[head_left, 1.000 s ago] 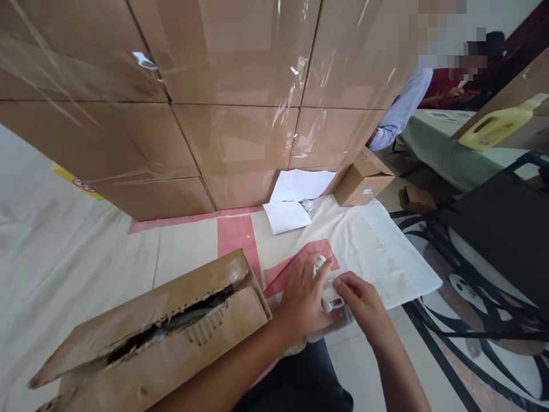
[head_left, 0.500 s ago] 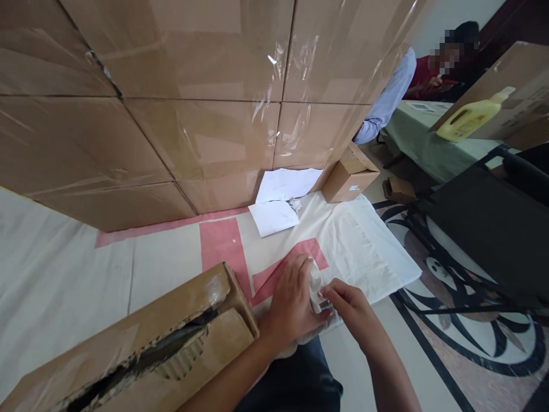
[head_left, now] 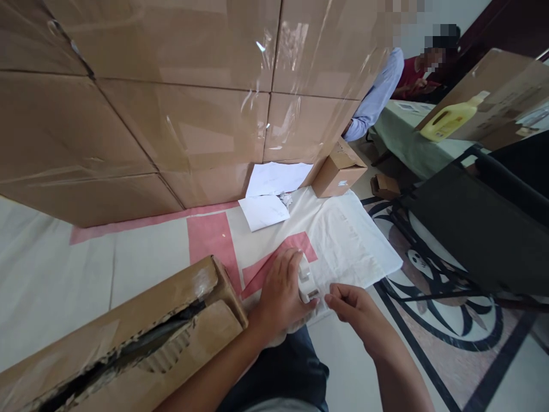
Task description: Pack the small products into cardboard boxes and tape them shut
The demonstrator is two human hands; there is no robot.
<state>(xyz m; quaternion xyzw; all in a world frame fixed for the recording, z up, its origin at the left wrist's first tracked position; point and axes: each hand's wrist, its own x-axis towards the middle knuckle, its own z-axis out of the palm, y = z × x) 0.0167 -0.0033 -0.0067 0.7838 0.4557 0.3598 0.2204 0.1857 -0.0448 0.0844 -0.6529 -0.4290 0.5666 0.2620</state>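
My left hand is wrapped round a small white plastic piece, whose kind I cannot make out. It is held above the cloth-covered table, with a metallic-looking bit near its lower end. Just to the right is my right hand, its thumb and forefinger pinched together, apart from the white piece. Whatever the pinch holds, if anything, is too small to see. A long cardboard box with a torn, gaping slit lies beside my left forearm.
Taped cardboard boxes form a wall along the back. White paper sheets and a small carton stand before it on the pink-and-white cloth. A dark chair is at right. Beyond are a yellow jug and two people.
My right hand has drawn back from the white plastic piece, leaving a gap. My left hand keeps its hold. The whole view has shifted slightly.
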